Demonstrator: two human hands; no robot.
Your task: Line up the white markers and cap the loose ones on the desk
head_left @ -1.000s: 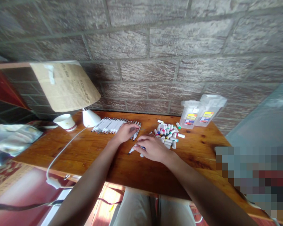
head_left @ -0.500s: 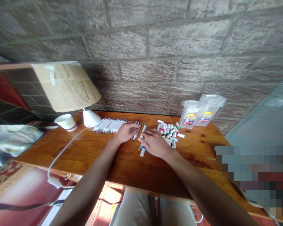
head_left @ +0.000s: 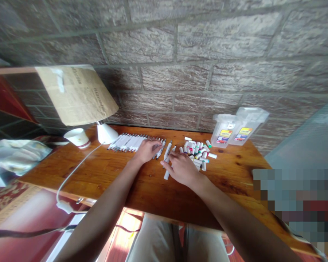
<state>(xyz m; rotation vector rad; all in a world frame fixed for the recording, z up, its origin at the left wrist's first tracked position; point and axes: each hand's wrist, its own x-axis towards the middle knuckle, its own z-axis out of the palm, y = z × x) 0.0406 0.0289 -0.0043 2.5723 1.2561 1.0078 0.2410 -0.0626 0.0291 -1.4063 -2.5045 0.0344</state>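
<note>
Head view:
- Wooden table by brick wall.
- Left hand lies flat, fingers loose and spread, on right end of row of markers. Grips nothing.
- Right hand just beside it, fingers half bent, tips touching loose markers. Cannot tell if it pinches one.
- Loose markers lie between row and pile of caps.
- Two clear boxes stand behind caps, near wall.
- Lamp and paper cup at far left of row.
- White cord runs from lamp to table edge.
</note>
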